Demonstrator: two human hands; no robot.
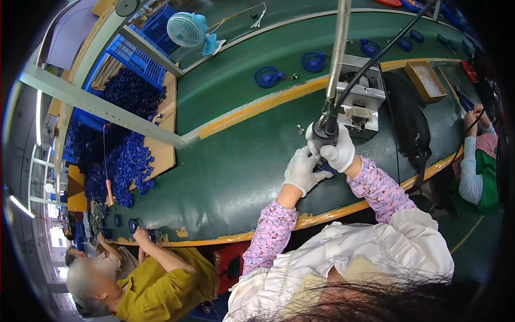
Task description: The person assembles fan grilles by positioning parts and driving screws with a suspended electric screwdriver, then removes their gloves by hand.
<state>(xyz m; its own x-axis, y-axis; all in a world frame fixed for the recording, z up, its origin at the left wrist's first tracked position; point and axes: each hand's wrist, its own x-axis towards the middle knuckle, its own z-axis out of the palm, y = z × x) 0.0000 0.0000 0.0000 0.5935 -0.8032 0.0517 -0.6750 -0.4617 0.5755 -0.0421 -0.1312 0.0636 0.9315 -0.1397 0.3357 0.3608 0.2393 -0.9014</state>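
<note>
My white-gloved right hand (340, 154) is wrapped round a dark power screwdriver (325, 131) that hangs upright from a coiled spring and a black cable. Below the screwdriver, my left hand (302, 170), gloved in white too, holds a blue plastic part (326, 167) low over the green work surface. Most of that part is hidden by my gloves, and the screwdriver's tip cannot be made out. A small metal piece (300, 129) lies just beyond my left hand.
A metal fixture (360, 102) stands beyond my right hand, beside a black bag (406, 115) and a box (425, 80). Blue baskets (266, 77) sit along the far belt. Blue parts (126, 163) are heaped at left, near a fan (188, 30). People work on both sides.
</note>
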